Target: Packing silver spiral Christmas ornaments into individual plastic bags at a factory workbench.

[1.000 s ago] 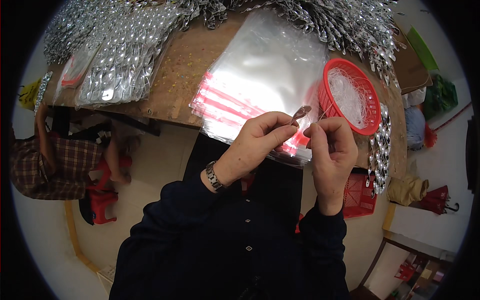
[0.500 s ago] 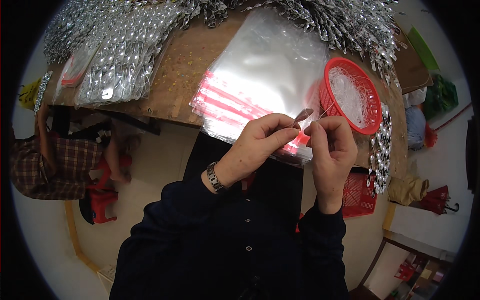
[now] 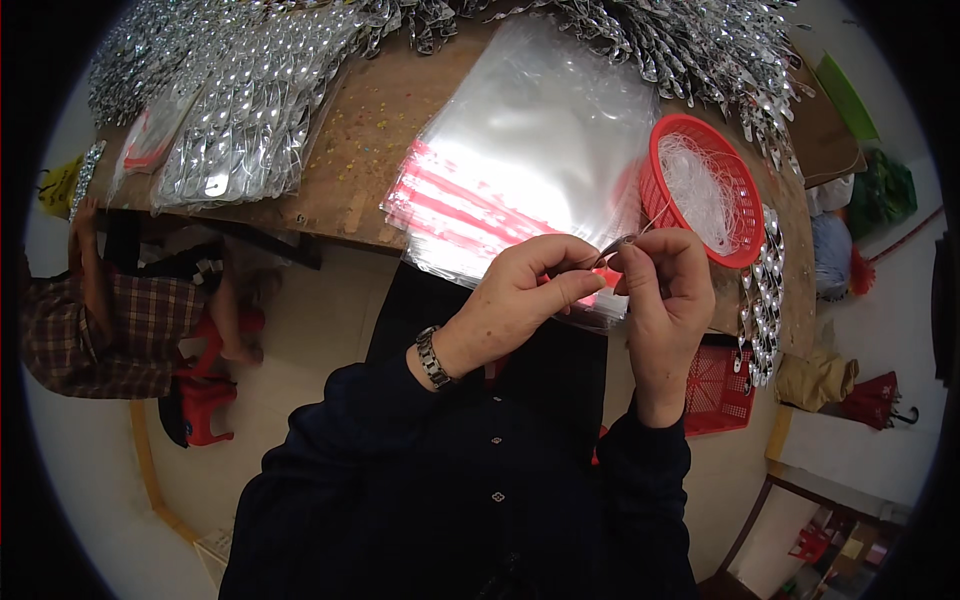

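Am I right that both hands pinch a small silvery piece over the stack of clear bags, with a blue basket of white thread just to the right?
Not quite: the basket is red, not blue, as the head view shows. The rest holds: the left hand and right hand pinch the small silvery piece over the stack of clear bags, and the basket holds white thread.

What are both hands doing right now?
Left hand: pinched shut on a small metal piece.
Right hand: closed on the same piece, fingers curled.
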Tool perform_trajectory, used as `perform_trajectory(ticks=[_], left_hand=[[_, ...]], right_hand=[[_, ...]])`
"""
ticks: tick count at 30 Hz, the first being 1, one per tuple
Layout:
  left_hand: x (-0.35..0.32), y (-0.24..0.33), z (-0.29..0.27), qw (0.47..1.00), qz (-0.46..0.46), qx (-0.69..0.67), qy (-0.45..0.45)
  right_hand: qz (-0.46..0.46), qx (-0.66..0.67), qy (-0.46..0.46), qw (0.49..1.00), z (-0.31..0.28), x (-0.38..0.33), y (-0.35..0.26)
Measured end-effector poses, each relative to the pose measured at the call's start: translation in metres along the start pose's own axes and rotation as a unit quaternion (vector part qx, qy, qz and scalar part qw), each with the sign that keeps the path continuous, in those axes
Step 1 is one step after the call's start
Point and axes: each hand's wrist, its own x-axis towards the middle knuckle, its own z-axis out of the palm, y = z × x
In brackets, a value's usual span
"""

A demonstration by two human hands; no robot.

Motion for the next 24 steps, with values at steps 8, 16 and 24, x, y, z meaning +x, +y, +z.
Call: perform_trajectory(ticks=[8, 16, 24], left_hand=[[-0.003, -0.003, -0.002, 1.000, 0.000, 0.014, -0.019], [-0.005, 0.007, -0.002, 0.998, 0.032, -0.061, -0.002], [-0.009, 0.014, 0.004, 0.998, 0.042, -0.055, -0.007]], right_hand=[[0.102, 0.052, -0.065, 0.991, -0.015, 0.006, -0.007], [0.132, 0.081, -0.128, 0.980, -0.023, 0.003, -0.005], [0.120, 0.085, -0.148, 0.978, -0.022, 0.000, -0.011]])
